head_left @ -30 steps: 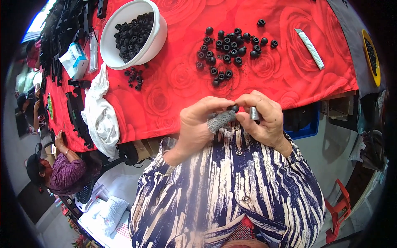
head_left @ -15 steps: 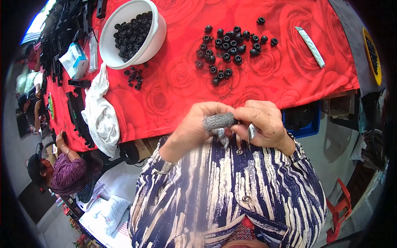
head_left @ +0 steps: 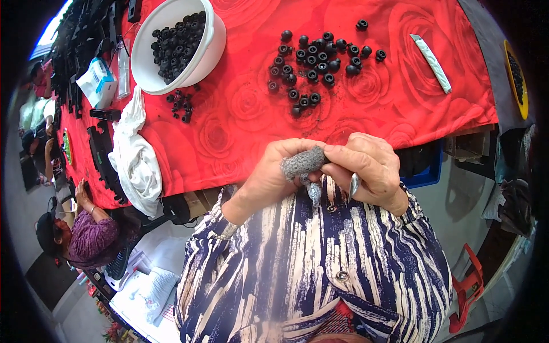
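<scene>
My left hand [head_left: 269, 168] is closed in front of my chest, its thumb on top. A grey knitted cover [head_left: 302, 163] seems to wrap one of its fingers, and a silvery wrapped piece [head_left: 314, 191] sticks out below. Pressed against the end of the cover, my right hand [head_left: 369, 168] is closed too. A small dark part, mostly hidden, shows between the fingertips of both hands. From under the right fingers juts a thin silver metal tool [head_left: 354, 184]; its full shape is hidden.
Loose round black knobs [head_left: 311, 60] lie on the red rose-patterned cloth [head_left: 240, 137] beyond my hands. A white bowl [head_left: 214, 48] of knobs, small black bits [head_left: 182, 106], a white cloth [head_left: 137, 166] and a white-wrapped stick [head_left: 432, 64] are around. Another person [head_left: 94, 240] sits at left.
The grey-covered finger has tilted, its tip rising. My right hand has turned slightly, and the silver tool points further down. The tabletop things keep their places apart from a slight view shift.
</scene>
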{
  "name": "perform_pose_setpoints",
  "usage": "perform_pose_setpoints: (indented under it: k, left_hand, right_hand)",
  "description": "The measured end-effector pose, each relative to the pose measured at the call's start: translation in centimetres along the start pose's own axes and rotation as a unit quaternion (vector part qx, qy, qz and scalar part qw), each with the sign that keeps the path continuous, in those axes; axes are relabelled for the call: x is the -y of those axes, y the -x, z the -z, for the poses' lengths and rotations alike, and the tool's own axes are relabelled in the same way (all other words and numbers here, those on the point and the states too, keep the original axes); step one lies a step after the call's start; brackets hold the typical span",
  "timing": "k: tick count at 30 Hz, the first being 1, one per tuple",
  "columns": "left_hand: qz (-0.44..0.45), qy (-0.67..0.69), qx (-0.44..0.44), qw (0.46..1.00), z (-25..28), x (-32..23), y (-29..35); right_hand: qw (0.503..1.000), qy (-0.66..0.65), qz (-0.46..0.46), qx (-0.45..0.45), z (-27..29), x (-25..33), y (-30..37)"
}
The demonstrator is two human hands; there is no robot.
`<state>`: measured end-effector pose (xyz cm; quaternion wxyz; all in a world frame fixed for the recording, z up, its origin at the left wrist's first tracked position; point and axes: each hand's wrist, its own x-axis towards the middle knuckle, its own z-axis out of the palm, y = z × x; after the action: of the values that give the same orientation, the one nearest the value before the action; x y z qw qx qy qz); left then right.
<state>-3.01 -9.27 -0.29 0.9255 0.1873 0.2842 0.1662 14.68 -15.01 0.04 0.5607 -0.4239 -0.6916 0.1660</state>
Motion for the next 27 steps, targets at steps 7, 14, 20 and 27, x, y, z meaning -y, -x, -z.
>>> perform_pose_setpoints:
  k: [7,14,20,27]
  left_hand:
    - [-0.028,0.024,-0.052,0.998,-0.8,-0.2,0.0]
    - [-0.061,-0.004,0.002,0.998,0.0,-0.3,-0.2]
    - [-0.061,0.007,0.012,0.998,0.2,-0.6,-0.3]
    - [-0.065,0.02,-0.004,0.998,0.5,-0.2,-0.2]
  right_hand:
    - [0.999,0.039,0.011,-0.016,0.0,-0.2,0.5]
    - [0.997,0.031,-0.074,-0.013,0.5,0.0,0.7]
    - [0.987,-0.037,-0.153,0.033,1.0,0.1,0.3]
    - [0.999,0.027,-0.033,-0.001,-0.4,-0.6,-0.4]
